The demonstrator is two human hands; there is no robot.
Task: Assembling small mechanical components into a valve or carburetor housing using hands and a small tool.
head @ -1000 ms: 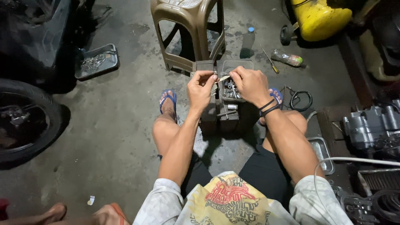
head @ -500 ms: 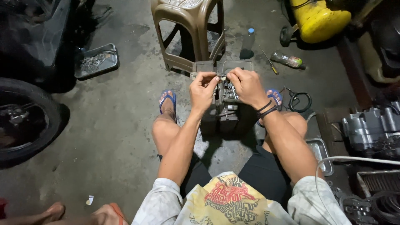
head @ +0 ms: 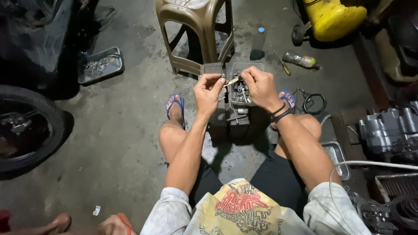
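hands, left hand [head: 209, 89] and right hand [head: 260, 83], pinch a small metal part [head: 231, 81] above a toolbox [head: 238, 93].

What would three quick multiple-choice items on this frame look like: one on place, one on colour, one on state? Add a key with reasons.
1. Where does the brown plastic stool stand?
A. Beyond the hands, ahead of the person
B. Behind the person
C. On top of the wheel

2. What colour is the tank at the top right?
A. Red
B. Yellow
C. White

3. What are the two hands doing?
A. Both resting flat on the floor
B. Both raised, pinching a small metal part between them
C. One holding the plastic bottle

Key: 1 A, the stool stands past the hands near the top edge. 2 B, its shell is plainly yellow. 3 B, the left hand and the right hand meet over the open toolbox, fingers closed on a small metal part.
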